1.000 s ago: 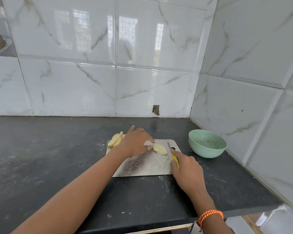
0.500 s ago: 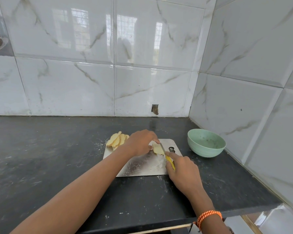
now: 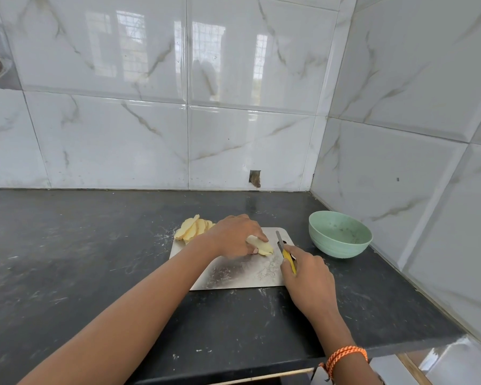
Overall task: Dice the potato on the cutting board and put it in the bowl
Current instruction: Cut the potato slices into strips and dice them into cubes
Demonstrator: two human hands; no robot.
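The left hand point(image 3: 235, 237) pinches a potato piece point(image 3: 261, 245) lying long-ways across the cutting board point(image 3: 242, 276), pointing toward the knife point(image 3: 285, 251) gripped in the right hand point(image 3: 308, 279).

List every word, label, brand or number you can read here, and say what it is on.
None: no readable text shows anywhere.
The knife, cutting board and green bowl bear no visible print or label.
The wall tiles show only veining and window reflections.
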